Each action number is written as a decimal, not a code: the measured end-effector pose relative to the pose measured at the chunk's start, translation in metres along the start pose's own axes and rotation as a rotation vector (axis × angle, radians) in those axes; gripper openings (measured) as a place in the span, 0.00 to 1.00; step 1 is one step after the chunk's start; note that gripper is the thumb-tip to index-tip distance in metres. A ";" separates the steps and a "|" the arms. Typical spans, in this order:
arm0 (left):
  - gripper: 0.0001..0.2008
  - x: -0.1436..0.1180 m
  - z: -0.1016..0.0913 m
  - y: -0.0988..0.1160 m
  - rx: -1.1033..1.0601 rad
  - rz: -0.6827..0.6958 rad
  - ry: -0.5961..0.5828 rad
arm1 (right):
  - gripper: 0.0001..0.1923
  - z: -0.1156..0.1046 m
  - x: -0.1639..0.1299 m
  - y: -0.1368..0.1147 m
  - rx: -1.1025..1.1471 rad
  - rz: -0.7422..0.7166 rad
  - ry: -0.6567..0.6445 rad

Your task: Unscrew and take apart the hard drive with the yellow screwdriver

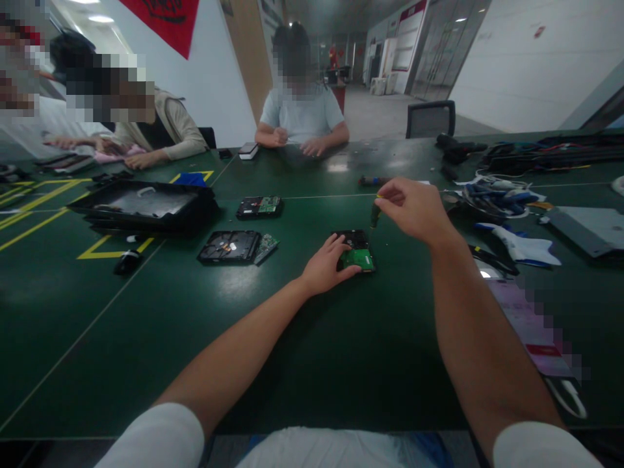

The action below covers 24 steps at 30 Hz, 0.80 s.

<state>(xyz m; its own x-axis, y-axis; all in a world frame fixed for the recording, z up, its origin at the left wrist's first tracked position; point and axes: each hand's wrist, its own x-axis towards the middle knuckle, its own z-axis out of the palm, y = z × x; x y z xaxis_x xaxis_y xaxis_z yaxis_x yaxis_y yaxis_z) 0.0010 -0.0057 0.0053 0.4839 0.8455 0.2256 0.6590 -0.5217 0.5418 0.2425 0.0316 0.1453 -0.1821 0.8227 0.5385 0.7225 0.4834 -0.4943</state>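
Observation:
My left hand (325,265) lies across the left side of a hard drive (359,260), its thumb along the near edge and its fingers over the top. A green circuit board shows on the drive's upper face; part of it is under my hand. Just to the right and above the drive, my right hand (407,205) pinches the top of a small screwdriver (375,214) with a dark green and yellow handle. The screwdriver points downward, and its tip is too blurred to make out, apart from the drive.
Left of my hand are another hard drive (229,247), a loose circuit board (266,247) and a further drive (259,207). A black tray (146,201) stands farther left. On the right lie cables and gloves (521,244), a phone (531,318) and a grey box (585,231). Co-workers sit opposite.

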 end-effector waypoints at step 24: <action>0.34 0.001 0.001 -0.001 0.002 -0.003 -0.004 | 0.06 0.002 0.000 0.004 0.007 0.003 0.034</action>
<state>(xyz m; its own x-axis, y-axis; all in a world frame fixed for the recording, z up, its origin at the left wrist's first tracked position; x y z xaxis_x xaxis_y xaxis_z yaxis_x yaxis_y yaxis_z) 0.0018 -0.0044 0.0045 0.4845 0.8465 0.2206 0.6612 -0.5195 0.5412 0.2435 0.0343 0.1421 -0.1567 0.8137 0.5598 0.7181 0.4830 -0.5010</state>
